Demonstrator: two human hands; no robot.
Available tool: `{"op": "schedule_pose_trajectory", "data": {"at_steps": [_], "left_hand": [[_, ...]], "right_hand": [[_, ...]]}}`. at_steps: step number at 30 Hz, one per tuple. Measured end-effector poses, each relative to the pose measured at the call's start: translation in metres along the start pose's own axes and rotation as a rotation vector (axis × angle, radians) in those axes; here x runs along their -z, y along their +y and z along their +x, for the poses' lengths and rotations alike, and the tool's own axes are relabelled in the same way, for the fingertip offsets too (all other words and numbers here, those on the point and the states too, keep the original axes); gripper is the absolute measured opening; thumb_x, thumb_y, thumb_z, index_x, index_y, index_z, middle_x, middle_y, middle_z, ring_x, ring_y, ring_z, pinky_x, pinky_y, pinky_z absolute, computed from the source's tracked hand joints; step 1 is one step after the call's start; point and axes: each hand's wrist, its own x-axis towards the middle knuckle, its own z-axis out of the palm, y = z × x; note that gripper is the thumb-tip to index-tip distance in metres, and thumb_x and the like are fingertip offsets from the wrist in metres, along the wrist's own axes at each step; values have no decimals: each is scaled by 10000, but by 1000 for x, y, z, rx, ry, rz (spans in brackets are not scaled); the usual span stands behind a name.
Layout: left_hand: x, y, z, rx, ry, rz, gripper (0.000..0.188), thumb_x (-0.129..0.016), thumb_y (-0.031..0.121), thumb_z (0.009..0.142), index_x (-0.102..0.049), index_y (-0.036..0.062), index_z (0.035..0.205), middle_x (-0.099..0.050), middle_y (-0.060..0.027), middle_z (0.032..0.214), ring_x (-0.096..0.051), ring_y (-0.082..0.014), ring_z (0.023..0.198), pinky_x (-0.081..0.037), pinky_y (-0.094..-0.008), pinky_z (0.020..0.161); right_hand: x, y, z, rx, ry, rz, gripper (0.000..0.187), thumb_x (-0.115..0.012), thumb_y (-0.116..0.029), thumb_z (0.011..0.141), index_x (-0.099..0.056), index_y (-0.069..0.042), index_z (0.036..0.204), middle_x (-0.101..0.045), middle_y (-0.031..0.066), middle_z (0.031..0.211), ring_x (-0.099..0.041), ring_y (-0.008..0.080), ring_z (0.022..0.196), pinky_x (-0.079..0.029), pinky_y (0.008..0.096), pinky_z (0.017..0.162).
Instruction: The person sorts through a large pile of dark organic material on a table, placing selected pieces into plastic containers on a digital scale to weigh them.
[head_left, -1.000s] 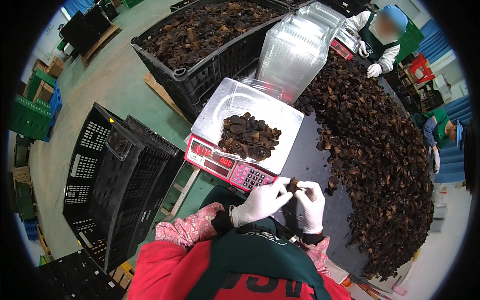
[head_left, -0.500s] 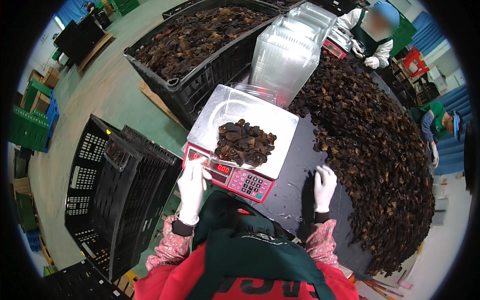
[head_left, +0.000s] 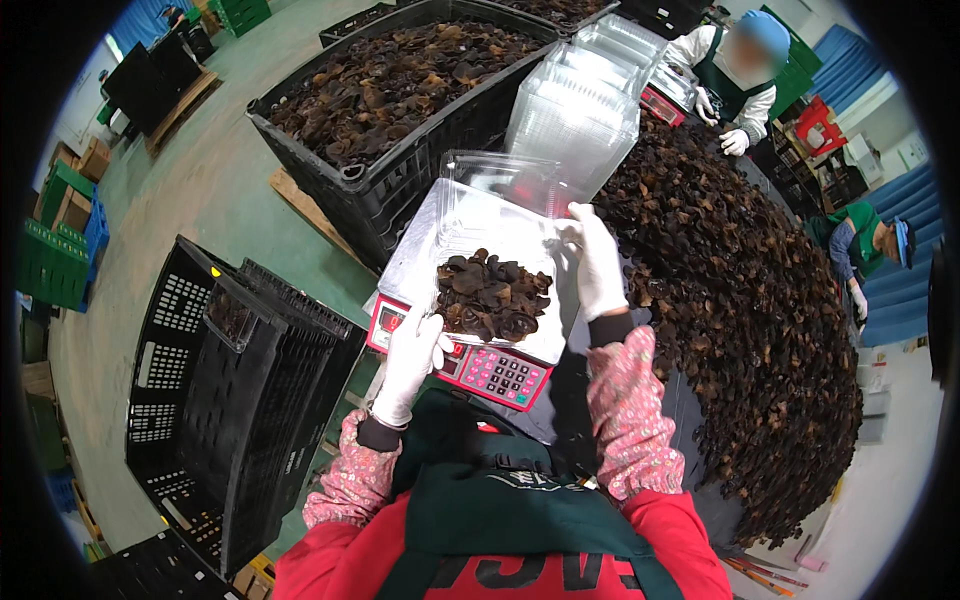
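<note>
Dark wood ear mushrooms (head_left: 492, 295) lie in a clear plastic box (head_left: 472, 228) on the steel-topped scale (head_left: 410, 268). The box's clear lid (head_left: 500, 178) stands tilted up at its far side. My left hand (head_left: 412, 350), in a white glove, is closed at the near left corner of the box, in front of the scale's red display panel. My right hand (head_left: 597, 262), also gloved in white, is bent over the far right edge of the box near the lid, its fingertips partly hidden. The contact of the fingers with the clear plastic is hard to see.
A tall stack of clear boxes (head_left: 570, 125) stands beyond the scale. Loose mushrooms (head_left: 750, 330) cover the table to the right; a large black bin (head_left: 370, 205) of them is at far left. Black crates (head_left: 215, 420) stand at left. Two co-workers (head_left: 745, 70) are across the table.
My right hand has moved from the table up and left to the box's right edge. My left hand has shifted right to its near corner. The lid is now raised higher.
</note>
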Motion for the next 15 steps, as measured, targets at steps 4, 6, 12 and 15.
{"op": "schedule_pose_trajectory", "data": {"at_steps": [4, 6, 12, 15], "left_hand": [[-1, -13, 0, 5, -20, -141, 518, -341, 363, 1117, -421, 35, 1510, -681, -72, 757, -577, -78, 516, -440, -177, 445], [-5, -9, -2, 7, -7, -246, 547, -282, 450, 1115, -524, 22, 1354, -695, -103, 768, -607, -104, 517, -467, -187, 446], [-8, 0, 8, 66, -3, -84, 479, -374, 454, 1094, -573, 21, 1147, -680, -105, 727, -583, -110, 471, -428, -205, 405], [-15, 23, 11, 70, 84, -43, 561, -396, 461, 1087, -643, 26, 834, -636, -64, 598, -543, -110, 416, -402, -211, 393]], "right_hand": [[9, -18, -68, -10, -1, -155, 268, -624, -295, 1014, -658, -39, 1083, -623, 21, 929, -612, 135, 821, -492, 279, 737], [35, 14, -88, 232, -81, -584, 233, -706, -198, 954, -635, -32, 1101, -627, 37, 911, -608, 140, 774, -511, 280, 715], [32, 17, -109, -254, -40, -555, 465, -596, -342, 1015, -596, -24, 1355, -716, 100, 838, -656, 134, 696, -518, 294, 671], [28, 19, -105, 66, 7, -626, 334, -556, -259, 1052, -641, 2, 1244, -601, 2, 653, -460, 53, 480, -354, 238, 457]]}}
